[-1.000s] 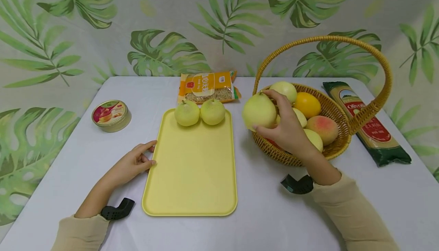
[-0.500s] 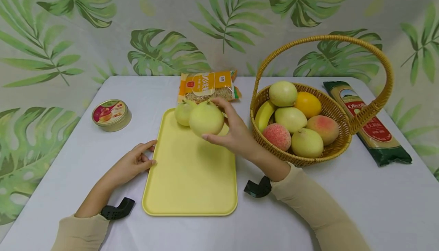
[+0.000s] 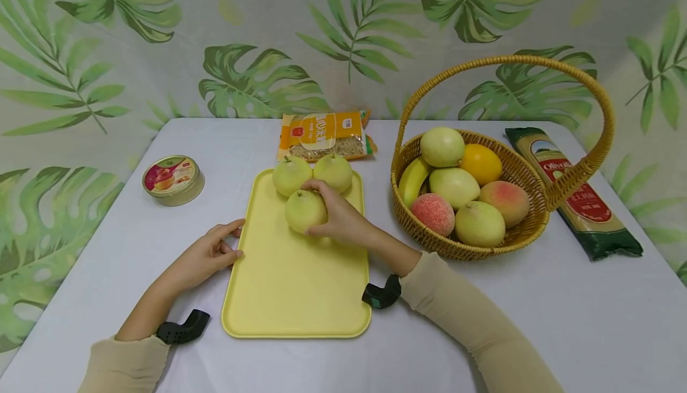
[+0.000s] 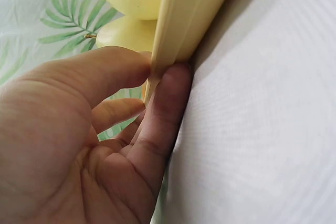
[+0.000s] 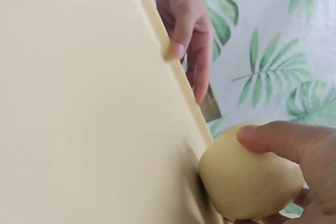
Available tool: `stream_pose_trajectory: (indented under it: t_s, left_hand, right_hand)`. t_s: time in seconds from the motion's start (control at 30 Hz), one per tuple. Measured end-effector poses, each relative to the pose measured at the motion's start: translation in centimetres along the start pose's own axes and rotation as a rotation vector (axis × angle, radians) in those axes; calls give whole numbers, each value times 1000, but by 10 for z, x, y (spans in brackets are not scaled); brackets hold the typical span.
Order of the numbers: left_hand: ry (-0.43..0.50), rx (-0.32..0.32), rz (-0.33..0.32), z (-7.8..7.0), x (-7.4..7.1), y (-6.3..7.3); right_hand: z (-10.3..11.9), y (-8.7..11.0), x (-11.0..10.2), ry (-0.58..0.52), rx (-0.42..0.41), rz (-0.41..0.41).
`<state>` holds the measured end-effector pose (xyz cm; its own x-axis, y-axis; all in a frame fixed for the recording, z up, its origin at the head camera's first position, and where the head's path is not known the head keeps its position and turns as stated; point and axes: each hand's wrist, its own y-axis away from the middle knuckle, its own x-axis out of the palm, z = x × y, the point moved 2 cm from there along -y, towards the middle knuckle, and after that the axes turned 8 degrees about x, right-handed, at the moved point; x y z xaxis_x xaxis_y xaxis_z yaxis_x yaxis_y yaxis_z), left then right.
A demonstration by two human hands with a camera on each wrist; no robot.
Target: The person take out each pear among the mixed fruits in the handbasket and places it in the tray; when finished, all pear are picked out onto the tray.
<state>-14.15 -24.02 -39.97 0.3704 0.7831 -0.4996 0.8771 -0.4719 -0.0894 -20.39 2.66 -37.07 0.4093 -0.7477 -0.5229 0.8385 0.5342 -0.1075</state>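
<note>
My right hand grips a pale yellow-green pear over the upper part of a yellow tray. Thumb and fingers lie around its right side; in the right wrist view this pear is close to the tray surface, though contact is hard to tell. Two similar pears, one at left and one at right, sit side by side at the tray's far end. At the tray's left edge, my left hand pinches the rim, thumb above and a finger underneath.
A wicker basket with a tall handle stands at right, holding a banana, peaches, an orange-yellow fruit and several pale fruits. Beyond it lies a green-and-red Olivoilà packet. An orange food bag lies behind the tray; a round tin stands left.
My right hand has carried the pear leftward from beside the basket to the tray, then lowered it in front of the two other pears. My left hand has stayed at the tray's edge.
</note>
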Motion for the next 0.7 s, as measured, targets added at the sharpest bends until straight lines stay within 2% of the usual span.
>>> stream_pose_trajectory:
  t_s: [0.4, 0.6, 0.7]
  left_hand:
    - [-4, -2, 2, 0, 0, 0]
    - [-16, 3, -2, 1, 0, 0]
    - [-14, 1, -1, 0, 0, -1]
  right_hand:
    - [3, 1, -10, -3, 65, 68]
    - [1, -7, -4, 43, 11, 43]
    - [3, -10, 1, 70, 18, 18]
